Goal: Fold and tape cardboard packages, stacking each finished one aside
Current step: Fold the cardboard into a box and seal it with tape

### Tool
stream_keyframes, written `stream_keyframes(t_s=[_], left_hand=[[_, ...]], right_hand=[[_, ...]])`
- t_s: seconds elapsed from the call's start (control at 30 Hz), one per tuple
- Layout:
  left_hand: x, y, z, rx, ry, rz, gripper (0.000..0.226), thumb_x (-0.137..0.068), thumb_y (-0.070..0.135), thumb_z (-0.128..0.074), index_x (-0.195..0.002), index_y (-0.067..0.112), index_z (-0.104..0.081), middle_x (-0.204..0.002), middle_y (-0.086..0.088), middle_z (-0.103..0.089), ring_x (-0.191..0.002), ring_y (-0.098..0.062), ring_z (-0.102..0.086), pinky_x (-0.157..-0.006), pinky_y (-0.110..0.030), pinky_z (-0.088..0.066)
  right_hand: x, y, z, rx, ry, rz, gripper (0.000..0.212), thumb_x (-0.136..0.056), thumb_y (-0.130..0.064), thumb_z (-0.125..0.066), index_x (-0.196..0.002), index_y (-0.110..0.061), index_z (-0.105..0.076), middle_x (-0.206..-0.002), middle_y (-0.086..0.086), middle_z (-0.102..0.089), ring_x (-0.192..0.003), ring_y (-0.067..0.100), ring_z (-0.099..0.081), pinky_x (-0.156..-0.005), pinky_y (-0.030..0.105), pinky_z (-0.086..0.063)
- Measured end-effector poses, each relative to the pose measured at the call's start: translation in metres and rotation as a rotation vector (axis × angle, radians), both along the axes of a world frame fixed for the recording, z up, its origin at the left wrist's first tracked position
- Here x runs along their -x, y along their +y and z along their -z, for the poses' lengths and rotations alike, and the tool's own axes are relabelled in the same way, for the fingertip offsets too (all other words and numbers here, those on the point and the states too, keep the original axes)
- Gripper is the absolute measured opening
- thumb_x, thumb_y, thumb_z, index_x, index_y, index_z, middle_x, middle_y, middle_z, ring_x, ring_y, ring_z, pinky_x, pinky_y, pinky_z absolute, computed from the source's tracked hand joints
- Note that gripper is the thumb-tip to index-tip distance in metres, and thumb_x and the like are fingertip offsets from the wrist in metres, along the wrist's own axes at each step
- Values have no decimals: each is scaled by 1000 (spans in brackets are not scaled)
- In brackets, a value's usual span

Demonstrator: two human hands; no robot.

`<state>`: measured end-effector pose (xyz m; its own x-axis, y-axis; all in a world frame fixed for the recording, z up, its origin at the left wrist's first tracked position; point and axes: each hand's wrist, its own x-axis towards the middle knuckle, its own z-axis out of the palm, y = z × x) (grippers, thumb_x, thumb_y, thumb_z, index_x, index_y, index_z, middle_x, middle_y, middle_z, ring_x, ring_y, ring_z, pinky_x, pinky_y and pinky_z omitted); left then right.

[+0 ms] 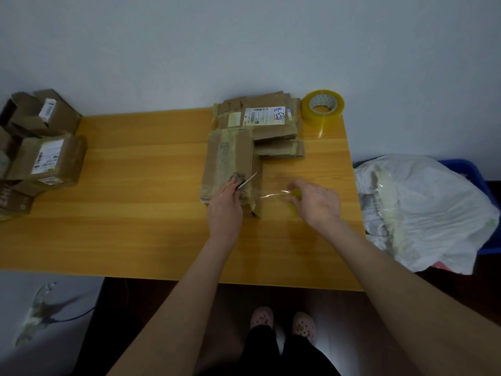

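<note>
Our right hand (315,202) grips a tape roll (294,193) at three o'clock, tensioning the strip (271,196) for the blade (247,181) our left hand (225,204) pinches.

White bag (433,202) on blue bin (473,169)

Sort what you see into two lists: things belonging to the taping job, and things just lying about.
Job: left hand, gripping blade; right hand, holding small tape roll; stretched tape strip; cardboard package; flat cardboard pile; large tape roll; boxes at left.
Lying about: white bag; blue bin.
</note>
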<state>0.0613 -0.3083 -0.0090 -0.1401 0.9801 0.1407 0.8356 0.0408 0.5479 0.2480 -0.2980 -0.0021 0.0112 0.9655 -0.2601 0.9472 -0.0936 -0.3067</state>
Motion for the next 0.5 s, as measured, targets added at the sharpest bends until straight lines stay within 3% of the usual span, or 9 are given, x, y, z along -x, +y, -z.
stream_keyframes(t_s=[0.13, 0.27, 0.4, 0.5], left_hand=[[5, -3, -16, -27, 4, 39, 30, -95, 7, -52, -123, 8, -62, -109, -10, -67, -96, -29, -62, -77, -29, -45], [-1, -28, -41, 40, 151, 61, 40, -100, 18, -45, -140, 21, -46, -90, -3, -62, -69, -20, -56, -54, -31, -41], [-13, -61, -43, 122, 197, 136, 40, -101, 21, -42, -140, 24, -45, -102, -1, -67, -76, -16, -62, -59, -30, -49], [-25, -67, -38, 185, 237, 134, 47, -101, 18, -38, -147, 24, -33, -104, -2, -59, -72, -14, -53, -57, -24, -38]], right_hand=[[2, -2, -10, -5, 95, 47, 24, -100, -44, -41, -114, -31, -56, -103, 3, -68, -98, 26, -61, -79, 37, -41], [6, -4, -16, -2, 114, 108, 25, -101, -43, -40, -111, -29, -57, -101, 4, -68, -94, 27, -61, -73, 36, -46], [6, -7, -16, 2, 125, 157, 25, -101, -43, -40, -109, -27, -58, -102, 4, -68, -92, 26, -61, -67, 32, -43], [5, -8, -16, 7, 124, 160, 25, -101, -43, -40, -108, -28, -58, -103, 3, -67, -94, 25, -61, -67, 32, -43]])
